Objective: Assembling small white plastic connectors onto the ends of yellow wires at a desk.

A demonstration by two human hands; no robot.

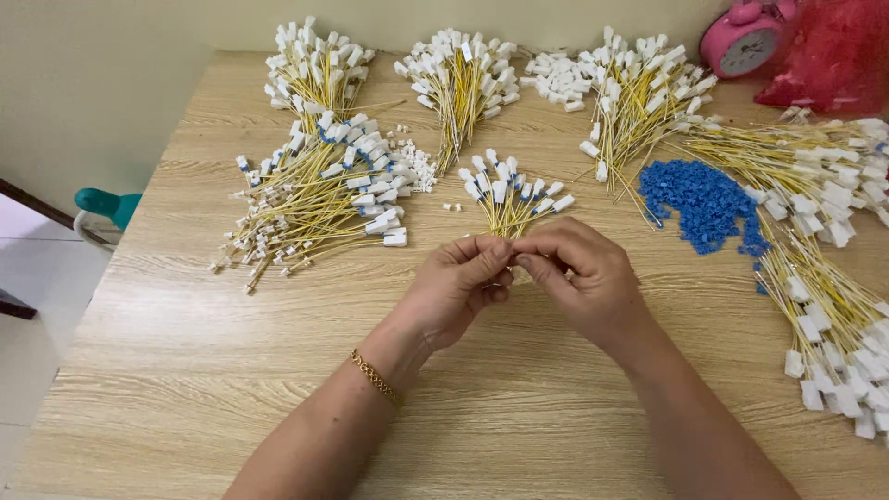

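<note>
Bundles of thin yellow wires with white plastic connectors [319, 190] lie at far left on our pale wooden table [185, 370]. Our left hand [454, 287] and right hand [583, 278] pinch a small fan of yellow wires with white and blue tips [509, 199] at mid-table. We judge it light, springy, best gripped at its gathered stems; loose blue plastic caps [704, 204] sit right.
</note>
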